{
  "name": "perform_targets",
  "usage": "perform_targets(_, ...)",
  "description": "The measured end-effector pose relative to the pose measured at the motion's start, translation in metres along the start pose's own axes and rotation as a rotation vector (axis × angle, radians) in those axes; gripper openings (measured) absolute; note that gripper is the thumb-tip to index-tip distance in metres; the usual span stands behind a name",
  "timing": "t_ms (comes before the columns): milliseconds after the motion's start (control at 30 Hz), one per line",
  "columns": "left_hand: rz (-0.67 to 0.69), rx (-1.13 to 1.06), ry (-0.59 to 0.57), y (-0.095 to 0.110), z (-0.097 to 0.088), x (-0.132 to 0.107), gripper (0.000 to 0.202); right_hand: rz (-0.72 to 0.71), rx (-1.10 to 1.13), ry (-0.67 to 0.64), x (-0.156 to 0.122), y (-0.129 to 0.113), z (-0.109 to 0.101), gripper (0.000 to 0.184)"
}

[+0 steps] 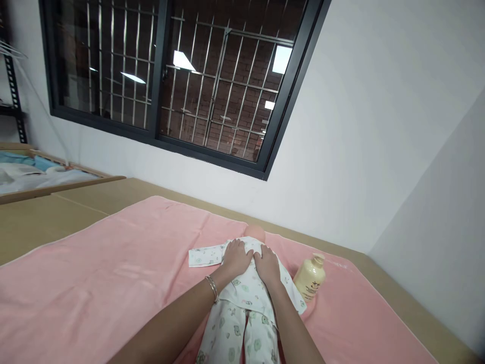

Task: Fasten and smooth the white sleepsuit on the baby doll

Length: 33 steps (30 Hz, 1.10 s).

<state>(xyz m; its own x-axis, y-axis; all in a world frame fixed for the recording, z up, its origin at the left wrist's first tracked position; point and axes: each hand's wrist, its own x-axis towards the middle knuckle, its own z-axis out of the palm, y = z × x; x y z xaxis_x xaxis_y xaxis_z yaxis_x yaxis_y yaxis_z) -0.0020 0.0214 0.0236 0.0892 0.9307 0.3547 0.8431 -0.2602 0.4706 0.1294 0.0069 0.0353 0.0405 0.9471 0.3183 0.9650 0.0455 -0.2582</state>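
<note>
A baby doll (248, 288) lies on its back on a pink blanket (113, 263), dressed in a white top and trousers with small green animal prints. Its smooth head (255, 232) shows at the far end, facing away from view. My left hand (237, 258) rests flat on the left side of the doll's chest, fingers stretched out. On the right side of the chest lies my right hand (267, 265), also flat, with the two thumbs nearly meeting. Both hands press on the cloth without gripping it. One sleeve (205, 256) sticks out to the left.
A pale yellow pump bottle (310, 277) leans on the blanket right of the doll, close to its other sleeve. The tan tabletop (83, 199) borders a white wall (341, 151) below a barred window (212, 86). At far left stands a wooden-edged bin (56, 179) with cloths.
</note>
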Motion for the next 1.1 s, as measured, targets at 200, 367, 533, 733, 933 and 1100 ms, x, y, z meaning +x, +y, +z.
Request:
perform_targets(200, -0.020, -0.036, 0.031, 0.000, 0.003, -0.001, 0.047, -0.014, -0.006, 0.024, -0.001, 0.000, -0.002, 0.043)
perform_targets(367, -0.022, -0.078, 0.036, 0.001, -0.001, -0.002, 0.044, -0.003, -0.012, 0.014, -0.002, -0.002, -0.005, 0.039)
perform_targets(533, -0.009, -0.116, -0.006, -0.001, -0.001, 0.001, 0.040, -0.025, -0.004, -0.016, 0.000, 0.001, -0.007, 0.039)
perform_targets(733, 0.018, -0.093, 0.004, -0.001, -0.003, 0.000, 0.033, -0.062, -0.119, 0.013, -0.006, -0.008, -0.009, 0.035)
perform_targets(933, 0.029, -0.051, 0.127, 0.005, -0.005, -0.009, 0.031, 0.074, -0.262, 0.028, -0.014, -0.023, -0.011, 0.040)
perform_targets(1100, 0.066, -0.100, 0.097, -0.001, 0.007, -0.004, 0.040, -0.017, -0.085, -0.039, -0.001, -0.003, -0.006, 0.048)
